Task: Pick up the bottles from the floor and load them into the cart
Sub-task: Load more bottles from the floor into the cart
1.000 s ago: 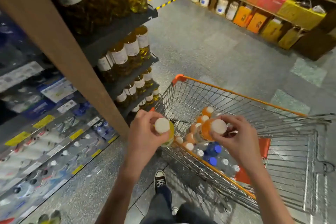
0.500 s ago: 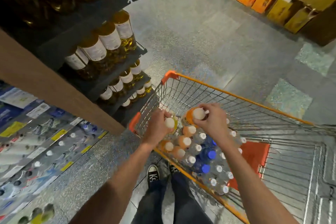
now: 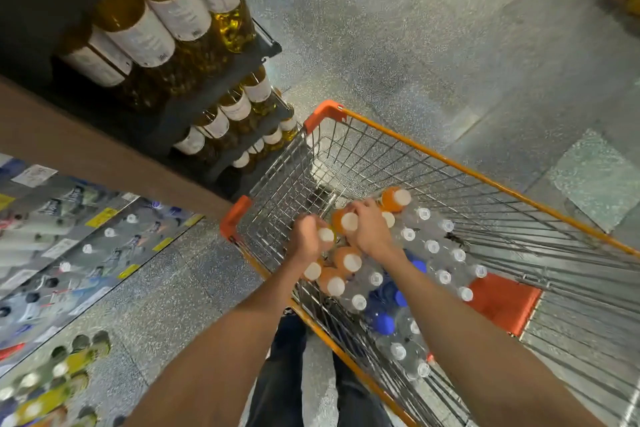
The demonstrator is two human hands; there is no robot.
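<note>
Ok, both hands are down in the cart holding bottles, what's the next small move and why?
Probably set both down and let go. The left hand holds a yellow bottle and the right hand an orange bottle, both already inside the cart beside upright orange bottles.

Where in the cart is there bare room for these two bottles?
Free: bare wire floor at the front of the cart, beyond both hands. Crowded: the packed bottles from the right hand and left hand back to the orange flap.
</note>
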